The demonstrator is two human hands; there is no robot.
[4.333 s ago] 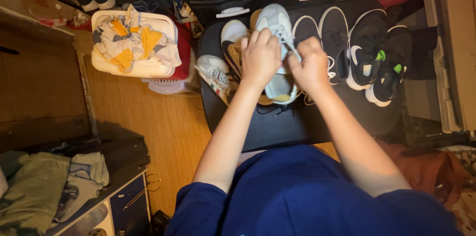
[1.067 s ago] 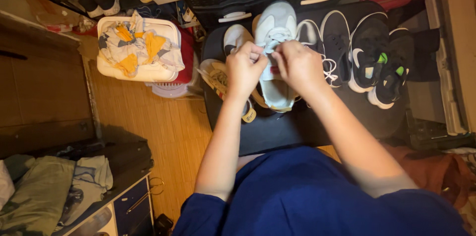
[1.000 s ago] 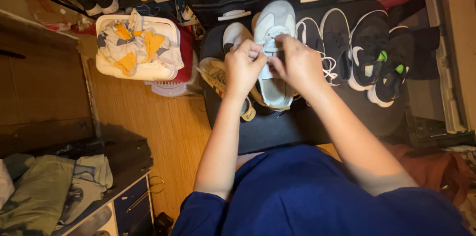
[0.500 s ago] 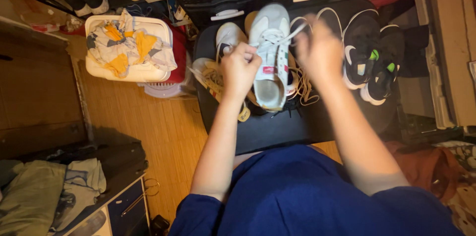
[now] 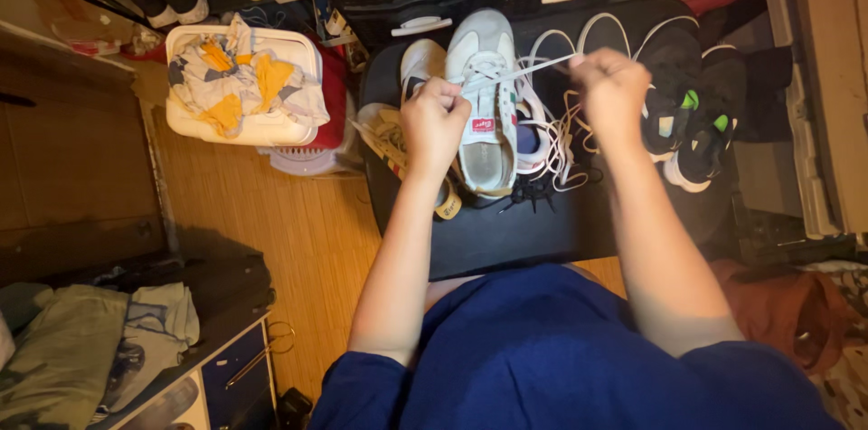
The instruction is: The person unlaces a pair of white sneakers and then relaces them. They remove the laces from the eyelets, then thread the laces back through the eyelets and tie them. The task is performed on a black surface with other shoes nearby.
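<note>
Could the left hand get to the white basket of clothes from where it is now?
Probably yes. The left hand is pinching a lace over the pale sneaker, and the white basket sits beside it with only a worn tan shoe between; it would have to release the lace first.

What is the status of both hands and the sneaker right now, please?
Left hand pinching lace at white sneaker. Right hand holding white lace taut. Loose laces and black sneakers crowd alongside.
</note>
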